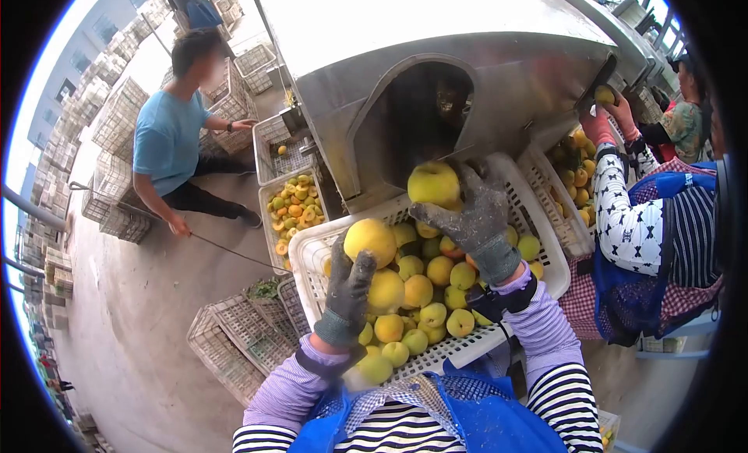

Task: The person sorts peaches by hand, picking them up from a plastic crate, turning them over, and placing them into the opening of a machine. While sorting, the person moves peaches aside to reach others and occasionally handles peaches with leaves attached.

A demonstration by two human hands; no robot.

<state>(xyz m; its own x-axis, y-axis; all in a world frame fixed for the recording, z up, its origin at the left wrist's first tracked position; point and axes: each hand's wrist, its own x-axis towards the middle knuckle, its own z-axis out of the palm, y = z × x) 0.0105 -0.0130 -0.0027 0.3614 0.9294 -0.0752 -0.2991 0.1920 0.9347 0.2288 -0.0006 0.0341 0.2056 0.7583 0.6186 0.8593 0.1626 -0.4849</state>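
My left hand [348, 293], in a grey glove, is closed around a yellow peach [370, 241] above the left side of a white plastic crate [549, 243]. My right hand [475, 223], gloved the same way, grips a larger yellow-green peach [434, 183] near the crate's far edge. Beneath both hands, the crate holds many loose peaches [418, 290], yellow to green. The crate is tilted in the view and stands against a metal machine [327, 87] with a dark arched opening [417, 114].
On the left, a person in a blue shirt [167, 133] holds a long thin rod beside a crate of orange-yellow fruit [266, 196]. Empty crates [226, 344] lie on the floor. At right, a co-worker's gloved hands [608, 122] hold a fruit near another fruit crate [538, 176].
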